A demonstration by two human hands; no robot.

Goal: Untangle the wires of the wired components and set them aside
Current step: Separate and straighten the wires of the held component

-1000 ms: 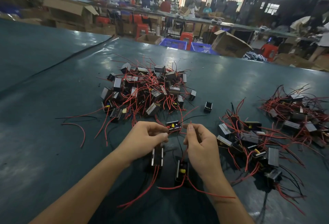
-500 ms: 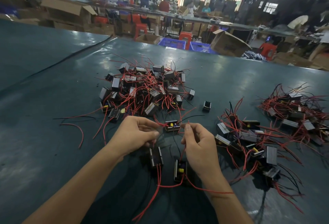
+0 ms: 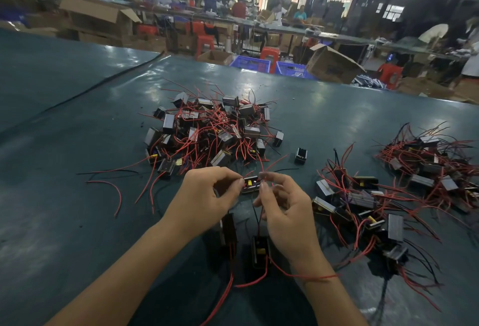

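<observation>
I was in the middle of freeing one piece. My left hand pinched the small black component by its end, just in front of the tangled pile on the table. My right hand pinched a thin wire beside it between thumb and forefinger, other fingers loosely curled. Another component sat below. Next, I judged, I had to draw that wire clear without snagging, then lay the piece with the sorted heap on the right.

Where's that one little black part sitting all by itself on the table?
In the head view, the lone component sits right of centre on the table, just right of the big tangled pile, beyond the right hand.
</observation>
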